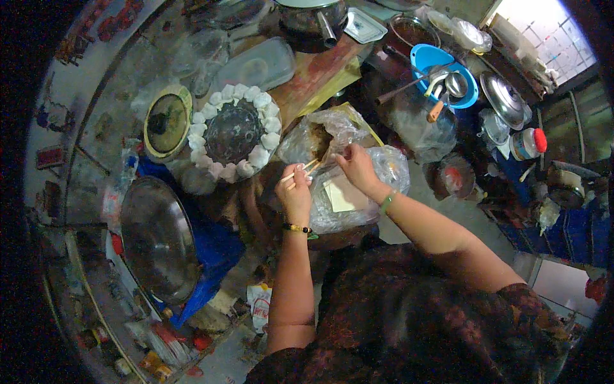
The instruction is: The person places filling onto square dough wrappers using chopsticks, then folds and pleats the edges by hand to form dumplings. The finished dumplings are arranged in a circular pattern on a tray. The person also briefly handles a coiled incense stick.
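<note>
My left hand (295, 187) grips a pair of light wooden chopsticks (311, 165), their tips pointing at the mouth of a clear plastic bag (297, 141). Brown filling (320, 138) shows inside that bag. My right hand (357, 168) is at the bag's right side with its fingers curled; whether they pinch anything is hidden. Below the hands, a stack of pale yellow square wrappers (344, 196) lies on crumpled clear plastic (336, 222). To the left, whitish wrapped dumplings (259, 157) ring the edge of a dark round tray (234, 132).
A blue plastic basin (424, 57) at upper right holds a metal ladle (455, 85) and other utensils. A handled pot (307, 24) and a translucent container (261, 62) stand at the back. A large round metal lid (158, 240) is at left, near a smaller rimmed lid (167, 122).
</note>
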Tool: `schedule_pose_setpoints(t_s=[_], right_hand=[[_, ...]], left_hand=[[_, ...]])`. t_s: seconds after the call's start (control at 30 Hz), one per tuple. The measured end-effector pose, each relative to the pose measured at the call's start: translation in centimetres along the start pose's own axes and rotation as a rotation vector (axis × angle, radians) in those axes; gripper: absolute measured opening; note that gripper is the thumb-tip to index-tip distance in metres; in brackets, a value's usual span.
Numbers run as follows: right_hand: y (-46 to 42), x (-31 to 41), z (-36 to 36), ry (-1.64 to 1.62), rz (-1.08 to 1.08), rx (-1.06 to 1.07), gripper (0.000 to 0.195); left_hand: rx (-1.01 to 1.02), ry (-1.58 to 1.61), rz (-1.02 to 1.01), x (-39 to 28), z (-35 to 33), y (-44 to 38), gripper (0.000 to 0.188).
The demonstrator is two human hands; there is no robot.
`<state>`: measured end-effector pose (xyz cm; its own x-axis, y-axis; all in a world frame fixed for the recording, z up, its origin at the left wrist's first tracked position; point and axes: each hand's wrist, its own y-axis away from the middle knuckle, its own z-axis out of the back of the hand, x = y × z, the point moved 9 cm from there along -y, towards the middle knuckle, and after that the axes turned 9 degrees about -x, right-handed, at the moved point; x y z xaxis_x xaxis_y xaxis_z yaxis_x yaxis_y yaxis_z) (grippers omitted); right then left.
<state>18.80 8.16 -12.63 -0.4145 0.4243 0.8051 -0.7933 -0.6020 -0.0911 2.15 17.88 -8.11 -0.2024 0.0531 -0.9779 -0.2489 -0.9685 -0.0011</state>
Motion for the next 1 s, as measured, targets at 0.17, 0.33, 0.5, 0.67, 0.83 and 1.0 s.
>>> schedule_pose_setpoints(t_s=[0.17, 0.33, 0.5, 0.67, 0.83, 1.0], right_hand=[[-2.3, -2.4, -2.2, 0.121, -0.275, 0.167, 0.048], [-2.8, -4.8, -3.3, 0.226, -0.191, 0.101, 0.04], [-1.6, -7.8, -4.2, 0.137, -0.238, 0.167, 0.031], [0.1, -6.3, -2.8, -0.062, -0.491, 0.115, 0.016], [0.4, -10.7, -4.4, -0.326, -0.574, 0.001, 0.018], [0.5, -8.7, -3.4, -0.479, -0.6, -0.014, 0.035]], left_hand=[[0.019, -0.068, -0.016, -0.3, 0.5, 0.1, 0.022], [-0.011, 0.097, -0.047, 0.8, -0.3, 0.2, 0.022], [-0.049, -0.057, -0.055, 1.2, 1.0, 0.5, 0.021], [-0.096, -0.07, -0.133, 2.2, 1.3, 0.5, 0.02], [-0.004, 0.227, 0.036, 1.4, -0.1, 0.6, 0.022], [0.001, 0.354, 0.088, 2.0, 0.2, 0.6, 0.026]])
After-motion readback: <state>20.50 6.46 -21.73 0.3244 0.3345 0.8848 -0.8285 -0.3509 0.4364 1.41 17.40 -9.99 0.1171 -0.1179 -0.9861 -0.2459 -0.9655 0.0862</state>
